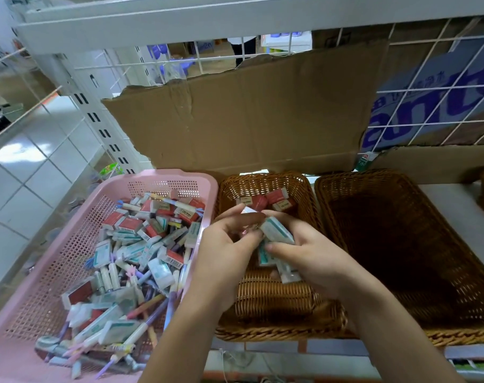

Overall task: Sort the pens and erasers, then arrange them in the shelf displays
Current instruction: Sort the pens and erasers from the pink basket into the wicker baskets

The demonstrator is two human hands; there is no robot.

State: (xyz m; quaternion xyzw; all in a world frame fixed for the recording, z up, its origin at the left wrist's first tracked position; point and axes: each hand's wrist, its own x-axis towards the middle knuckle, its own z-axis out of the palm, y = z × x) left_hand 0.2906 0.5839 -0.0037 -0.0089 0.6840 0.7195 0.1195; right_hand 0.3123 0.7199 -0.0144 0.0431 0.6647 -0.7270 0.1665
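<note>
The plastic basket is pale pink, pierced with a grid of small holes. The erasers in it have red-and-white or teal-and-white sleeves, some with black barcodes. The pens are pastel purple, pink, cream and blue. The two wicker baskets are golden brown with a woven pattern, the right one darker inside. The cardboard is plain brown and the wire grid is white. The box behind the grid is white with blue-purple letters.

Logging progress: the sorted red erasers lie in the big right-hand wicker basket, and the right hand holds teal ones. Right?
No: the head view shows the red erasers in the middle wicker basket, at its far end. The right hand does hold teal erasers.
</note>
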